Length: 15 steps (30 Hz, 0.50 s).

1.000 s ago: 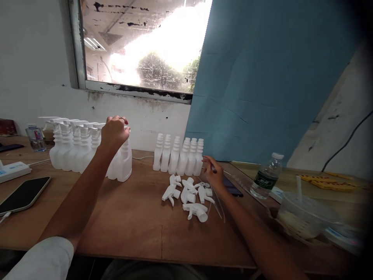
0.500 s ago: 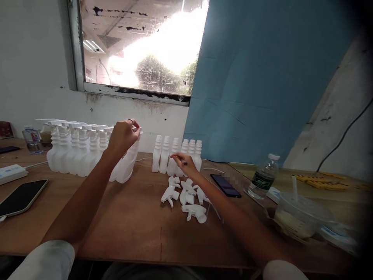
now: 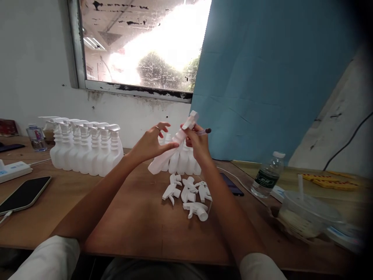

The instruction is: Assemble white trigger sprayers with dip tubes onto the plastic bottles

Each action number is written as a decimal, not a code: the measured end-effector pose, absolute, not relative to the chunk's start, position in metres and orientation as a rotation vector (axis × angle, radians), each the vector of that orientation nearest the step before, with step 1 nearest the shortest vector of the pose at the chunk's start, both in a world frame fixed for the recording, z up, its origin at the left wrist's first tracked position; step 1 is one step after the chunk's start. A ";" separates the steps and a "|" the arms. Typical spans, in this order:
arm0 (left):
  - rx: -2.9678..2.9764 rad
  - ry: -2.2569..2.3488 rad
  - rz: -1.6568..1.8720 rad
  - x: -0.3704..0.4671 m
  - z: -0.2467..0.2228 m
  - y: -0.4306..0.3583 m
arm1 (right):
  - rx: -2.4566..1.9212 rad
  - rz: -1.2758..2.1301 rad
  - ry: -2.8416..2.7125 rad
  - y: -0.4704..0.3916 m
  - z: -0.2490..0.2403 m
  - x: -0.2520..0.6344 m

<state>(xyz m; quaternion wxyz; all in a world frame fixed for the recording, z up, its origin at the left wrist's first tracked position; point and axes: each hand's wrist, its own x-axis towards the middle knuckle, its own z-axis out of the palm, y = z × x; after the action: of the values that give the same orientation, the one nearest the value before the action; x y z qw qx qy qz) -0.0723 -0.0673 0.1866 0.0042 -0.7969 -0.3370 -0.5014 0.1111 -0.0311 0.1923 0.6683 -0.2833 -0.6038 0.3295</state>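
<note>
A white spray bottle (image 3: 159, 162) is tilted in mid-air, its base low to the left and its trigger head up to the right. My right hand (image 3: 199, 144) is closed around it just below the trigger head. A dark-ended pen (image 3: 207, 131) is tucked in the same hand. My left hand (image 3: 151, 143) has its fingers spread, the thumb touching or close beside the bottle's neck. Behind the tilted bottle stand several white bottles (image 3: 182, 163), partly hidden. Loose white trigger heads (image 3: 194, 210) lie on the table below my hands.
Left, a row of white bottles with trigger heads (image 3: 84, 151) stands upright. A phone (image 3: 25, 194) and power strip (image 3: 14, 171) lie farther left. Rightward are another phone (image 3: 233, 186), a water bottle (image 3: 267, 177) and a lidded plastic bowl with a straw (image 3: 305, 217).
The spray bottle has come from the end of the left row to the middle, tilting further. My right hand has risen and closed on it, while my left hand has moved right and loosened its fingers.
</note>
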 end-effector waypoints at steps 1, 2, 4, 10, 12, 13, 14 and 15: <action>-2.528 -1.123 -1.485 -0.072 0.182 -0.061 | -0.632 0.773 -1.300 -0.029 0.193 0.116; -2.558 -1.187 -1.404 -0.072 0.178 -0.054 | -0.628 0.775 -1.249 -0.027 0.193 0.118; -2.622 -1.297 -1.266 -0.071 0.170 -0.044 | -0.641 0.742 -1.180 -0.023 0.192 0.119; -2.769 -1.350 -1.097 -0.069 0.163 -0.039 | -0.691 0.671 -1.128 -0.023 0.187 0.103; -2.765 -1.343 -1.032 -0.069 0.165 -0.044 | -0.702 0.664 -1.095 -0.025 0.187 0.100; -2.755 -1.336 -0.995 -0.069 0.166 -0.047 | -0.702 0.668 -1.085 -0.025 0.187 0.100; -2.746 -1.327 -0.967 -0.069 0.167 -0.049 | -0.698 0.677 -1.081 -0.025 0.188 0.101; -2.746 -1.319 -0.951 -0.069 0.168 -0.050 | -0.692 0.687 -1.085 -0.025 0.188 0.102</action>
<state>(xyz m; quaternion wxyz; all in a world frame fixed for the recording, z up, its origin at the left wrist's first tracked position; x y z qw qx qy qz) -0.0691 -0.0500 0.1683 -0.0246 -0.8602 -0.4131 -0.2978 0.1020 -0.0247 0.1881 0.7453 -0.3163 -0.4958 0.3140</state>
